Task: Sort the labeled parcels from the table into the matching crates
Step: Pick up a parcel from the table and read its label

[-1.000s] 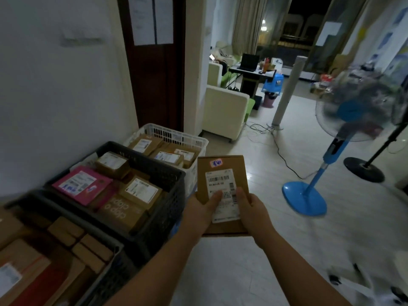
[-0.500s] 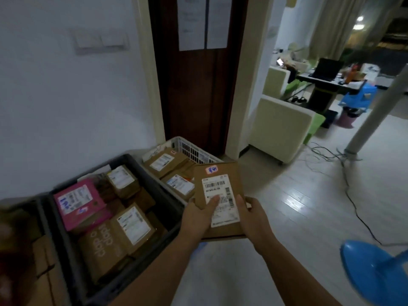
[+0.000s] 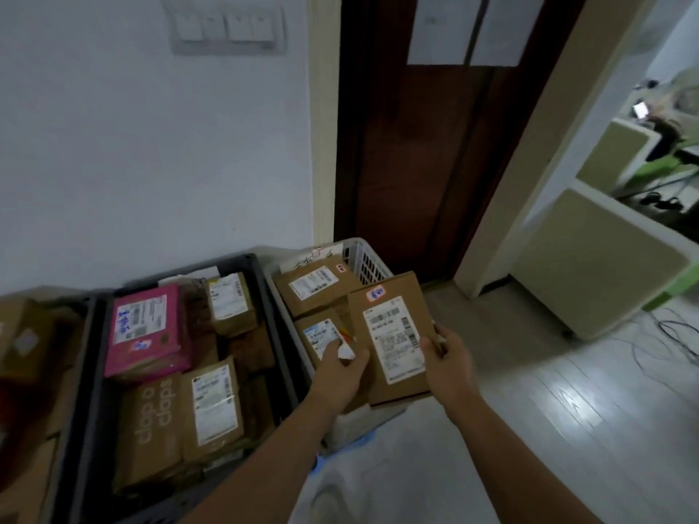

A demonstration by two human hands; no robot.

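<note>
I hold a flat brown parcel [image 3: 393, 334] with a white shipping label and a small handwritten sticker, tilted over the white crate [image 3: 365, 259]. My right hand [image 3: 450, 366] grips its right edge, thumb on top. At its left edge, my left hand [image 3: 340, 376] holds it with curled fingers. Two labeled brown parcels [image 3: 316, 283] lie in the white crate below and to the left of the held one.
A black crate [image 3: 264, 296] left of the white one holds a pink parcel [image 3: 145, 330] and several brown boxes. Another crate with boxes [image 3: 26, 334] sits at the far left. A dark door [image 3: 416, 164] stands behind the crates. Pale floor [image 3: 548, 410] lies to the right.
My view has swung left and down toward the crates. The parcel has moved over the white crate, and my hands have shifted from its near edge to its sides.
</note>
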